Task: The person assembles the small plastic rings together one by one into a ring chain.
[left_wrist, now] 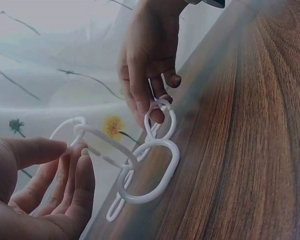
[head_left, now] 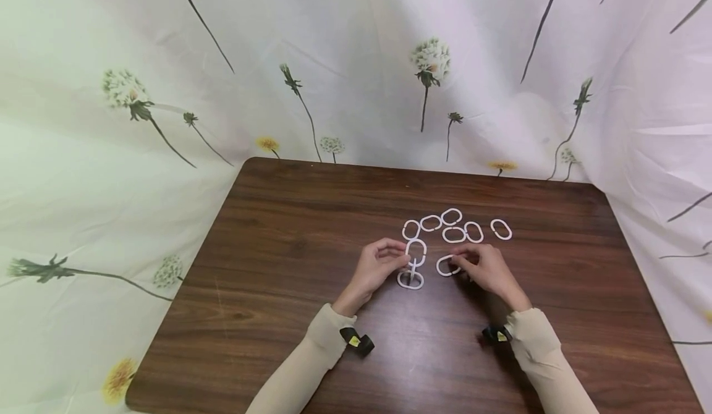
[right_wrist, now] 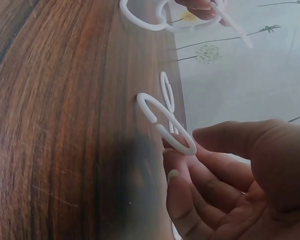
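My left hand (head_left: 375,269) pinches a white oval plastic ring between thumb and fingertips. In the left wrist view that ring belongs to a short chain, with a larger-looking ring (left_wrist: 177,155) hanging from it close over the table. Opposite, my right hand (head_left: 489,269) grips a single white oval ring (right_wrist: 170,138) at one end; a small gap shows in its side. The two hands face each other a short way apart, the chain's lowest ring (head_left: 410,288) between them.
Beyond the hands, several more white rings lie on the brown wooden table (head_left: 267,266), some touching or overlapping. One ring (head_left: 494,228) lies apart at the right. A flower-printed curtain (head_left: 361,80) hangs along the table's back and sides.
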Available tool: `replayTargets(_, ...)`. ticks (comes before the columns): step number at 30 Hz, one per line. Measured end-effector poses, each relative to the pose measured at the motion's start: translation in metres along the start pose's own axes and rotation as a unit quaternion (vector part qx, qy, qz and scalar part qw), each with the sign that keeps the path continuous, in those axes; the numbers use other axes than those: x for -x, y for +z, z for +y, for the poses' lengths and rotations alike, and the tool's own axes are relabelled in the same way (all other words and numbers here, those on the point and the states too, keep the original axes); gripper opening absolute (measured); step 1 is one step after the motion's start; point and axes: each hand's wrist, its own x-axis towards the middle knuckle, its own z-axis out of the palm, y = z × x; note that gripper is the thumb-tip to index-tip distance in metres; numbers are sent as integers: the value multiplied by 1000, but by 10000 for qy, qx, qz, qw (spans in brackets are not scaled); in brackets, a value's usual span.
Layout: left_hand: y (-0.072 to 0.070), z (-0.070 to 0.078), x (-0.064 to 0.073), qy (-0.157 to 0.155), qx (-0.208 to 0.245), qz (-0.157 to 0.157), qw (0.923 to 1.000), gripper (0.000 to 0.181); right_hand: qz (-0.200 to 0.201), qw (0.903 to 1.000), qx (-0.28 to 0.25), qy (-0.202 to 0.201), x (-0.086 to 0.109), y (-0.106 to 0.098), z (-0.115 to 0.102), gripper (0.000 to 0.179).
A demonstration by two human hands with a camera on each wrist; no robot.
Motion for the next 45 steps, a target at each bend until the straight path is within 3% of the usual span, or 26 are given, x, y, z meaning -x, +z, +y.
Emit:
replayTargets(11, 2, 1, -1, -76, 137, -29, 9999, 31, -161, 9977, -657, 84, 2, -1, -1, 19)
replayTargets(21, 1, 0, 2, -100, 173, -22, 9998, 32, -21, 9974, -719, 5, 6, -3, 0, 21)
replayTargets(33, -1, 1, 0, -63, 172, 57, 9998, 31, 336, 9912, -1253, -263, 9, -6, -9, 23)
replayTargets(38, -1, 2, 1, -42, 233, 67, 9997, 31, 608, 9898, -1184, -514, 10, -5, -11, 22)
replayTargets(45, 0, 4, 0, -18, 244, 79, 9997, 31, 724, 9882, -1244, -532, 11, -6, -16, 23)
